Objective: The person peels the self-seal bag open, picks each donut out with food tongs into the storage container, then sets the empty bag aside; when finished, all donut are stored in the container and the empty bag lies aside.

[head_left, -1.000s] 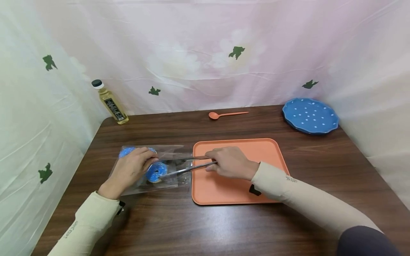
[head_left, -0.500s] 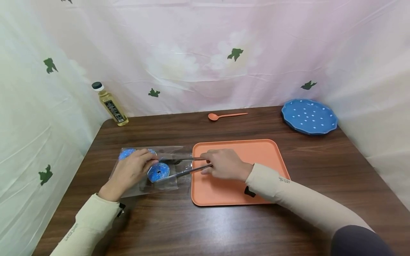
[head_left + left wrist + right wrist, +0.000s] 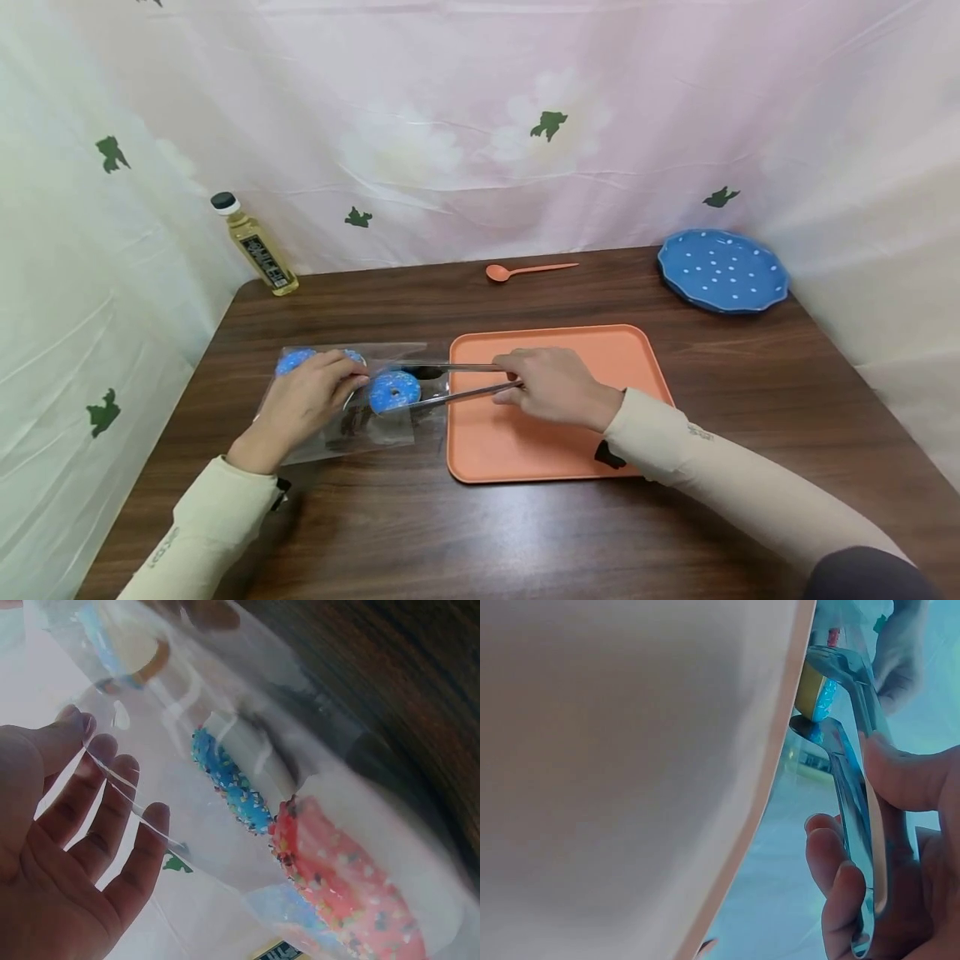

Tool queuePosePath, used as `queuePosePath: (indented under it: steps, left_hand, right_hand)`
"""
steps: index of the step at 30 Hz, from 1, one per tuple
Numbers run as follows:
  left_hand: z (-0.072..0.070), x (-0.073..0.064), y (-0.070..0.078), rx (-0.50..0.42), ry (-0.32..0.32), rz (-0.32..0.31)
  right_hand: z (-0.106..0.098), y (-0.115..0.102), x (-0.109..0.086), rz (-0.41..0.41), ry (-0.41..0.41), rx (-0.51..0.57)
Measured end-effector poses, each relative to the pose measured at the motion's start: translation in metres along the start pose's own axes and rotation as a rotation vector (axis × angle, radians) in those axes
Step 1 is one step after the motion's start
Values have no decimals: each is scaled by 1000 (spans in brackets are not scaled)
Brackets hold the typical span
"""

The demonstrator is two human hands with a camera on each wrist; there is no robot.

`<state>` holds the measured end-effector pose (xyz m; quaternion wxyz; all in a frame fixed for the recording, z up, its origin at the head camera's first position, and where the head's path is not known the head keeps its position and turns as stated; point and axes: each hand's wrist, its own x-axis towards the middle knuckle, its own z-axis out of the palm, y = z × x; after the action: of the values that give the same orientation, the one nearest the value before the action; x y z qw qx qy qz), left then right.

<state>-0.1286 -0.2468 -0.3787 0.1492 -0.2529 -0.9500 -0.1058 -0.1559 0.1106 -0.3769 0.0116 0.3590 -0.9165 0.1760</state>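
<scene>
My left hand (image 3: 300,408) pinches the edge of a clear plastic bag (image 3: 393,435) lying on the table. Blue doughnuts with sprinkles (image 3: 292,360) show in the bag beside that hand. In the left wrist view, a pink sprinkled doughnut (image 3: 345,877) and a blue one sit inside the film. My right hand (image 3: 551,385) grips metal tongs (image 3: 474,367) over the orange tray. Their two ends reach into the bag, one on either side of another blue doughnut (image 3: 382,392). The right wrist view shows the tong heads (image 3: 844,664) at this doughnut's sides.
The orange tray (image 3: 510,458) lies right of the bag, its left rim by the bag's mouth. Farther back are an orange spoon (image 3: 536,268), a bottle of yellow liquid (image 3: 262,254) at left and a blue dotted plate (image 3: 723,275) at right. Curtains enclose the table's back and sides.
The blue doughnut has slid right inside the bag along with the tongs, toward the tray. My right hand moved slightly left, then back right. The left hand stays at the bag's edge.
</scene>
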Motion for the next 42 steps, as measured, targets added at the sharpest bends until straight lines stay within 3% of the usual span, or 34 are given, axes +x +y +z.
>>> queuePosePath:
  steps: [12,18,31,42]
  left_hand:
    - [1,0,0,4,34,14]
    - [1,-2,-2,10,61,29]
    - [0,-1,-2,-4,81,58]
    - [4,-2,-1,-6,30,21]
  right_hand:
    - [-24,23,-45,122,68,15]
    - [-29,34,-60,166,88,-29]
    - [-38,52,-84,297,59,-57]
    - [-42,66,-92,351,40,-99]
